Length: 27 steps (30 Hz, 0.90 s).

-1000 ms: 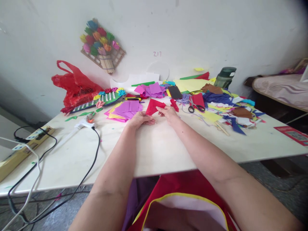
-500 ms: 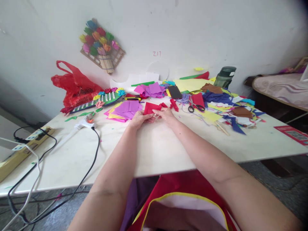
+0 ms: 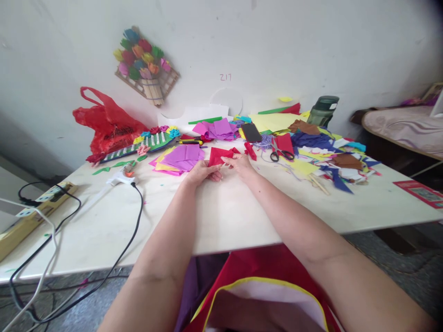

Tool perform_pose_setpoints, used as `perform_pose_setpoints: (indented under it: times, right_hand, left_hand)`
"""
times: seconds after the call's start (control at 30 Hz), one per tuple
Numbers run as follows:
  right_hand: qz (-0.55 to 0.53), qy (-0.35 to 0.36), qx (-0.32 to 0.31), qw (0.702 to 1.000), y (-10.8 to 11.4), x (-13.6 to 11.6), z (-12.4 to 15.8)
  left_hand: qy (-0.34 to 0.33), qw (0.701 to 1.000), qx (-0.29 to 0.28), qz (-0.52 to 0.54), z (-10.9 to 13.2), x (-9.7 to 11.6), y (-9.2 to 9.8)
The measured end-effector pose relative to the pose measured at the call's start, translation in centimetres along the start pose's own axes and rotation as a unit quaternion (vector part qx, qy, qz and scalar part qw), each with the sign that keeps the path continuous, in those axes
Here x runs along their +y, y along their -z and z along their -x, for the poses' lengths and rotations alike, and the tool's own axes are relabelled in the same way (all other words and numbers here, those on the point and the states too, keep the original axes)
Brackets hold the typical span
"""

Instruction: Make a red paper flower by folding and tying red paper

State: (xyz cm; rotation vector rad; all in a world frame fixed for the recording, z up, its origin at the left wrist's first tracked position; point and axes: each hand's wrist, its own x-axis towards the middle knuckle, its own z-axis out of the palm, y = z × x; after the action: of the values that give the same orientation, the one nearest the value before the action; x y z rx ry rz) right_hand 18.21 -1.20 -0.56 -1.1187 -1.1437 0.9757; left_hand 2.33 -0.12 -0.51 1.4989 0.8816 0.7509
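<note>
Red folded sheet of paper (image 3: 218, 155) sits low over the far middle of the pale wooden table (image 3: 224, 212), held between both hands; I see my left hand (image 3: 202, 171) pinching its near edge, thumb and fingers drawn together on it; my right hand (image 3: 239, 162) pinches its right corner, fingertips closed on the paper; a stack of purple and pink paper squares (image 3: 182, 157) lies just beside it on the left; black-handled scissors (image 3: 282, 154) rest further right, apart from my right hand; a white glue gun (image 3: 119, 177) with a black cord lies well off to the left.
</note>
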Motion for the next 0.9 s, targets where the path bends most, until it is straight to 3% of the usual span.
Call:
perform_pose_setpoints:
  times: [0.17,0.33,0.47,0.7,0.9]
  right_hand:
    - [0.004,0.001,0.003,1.0,0.03,-0.19,0.09]
    - [-0.01,-0.007,0.02,1.0,0.25,-0.6,0.16]
    - [-0.05,-0.027,0.014,0.998,0.36,-0.57,0.03]
    - [-0.055,-0.048,-0.027,0.997,-0.16,-0.22,0.18]
    - [-0.044,-0.07,-0.077,0.994,-0.3,0.14,0.16]
  left_hand:
    - [0.008,1.0,-0.003,-0.007,0.06,-0.04,0.04]
    - [0.011,0.999,0.029,-0.034,0.12,-0.01,-0.02]
    - [0.007,0.998,0.058,0.018,-0.08,-0.18,0.16]
    - [-0.073,0.991,0.093,0.066,-0.38,-0.17,-0.01]
    - [-0.092,0.986,0.12,0.074,-0.46,-0.24,0.07]
